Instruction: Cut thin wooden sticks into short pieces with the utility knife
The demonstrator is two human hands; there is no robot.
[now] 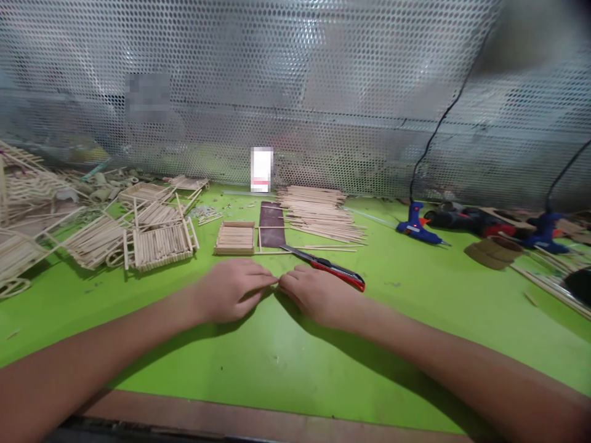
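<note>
My left hand [235, 289] and my right hand [316, 294] meet fingertip to fingertip low over the green tabletop [277, 363]. Both have their fingers pressed together in a pinch; whatever lies between them, if anything, is too small or hidden to name. Just beyond my right hand lies a red and black utility knife [339, 271] with its blade out, pointing left. Past my left hand sits a small shallow box of wooden sticks [235, 237]. Beside it are a dark brown flat piece [272, 224] and a pile of thin wooden sticks [318, 212].
Stick-built pieces [161, 245] crowd the left side. At right stand a blue glue gun [419, 226] with its cord rising, a second blue glue gun [547, 232] and a brown round piece [494, 251]. A perforated metal screen [295, 74] closes off the back.
</note>
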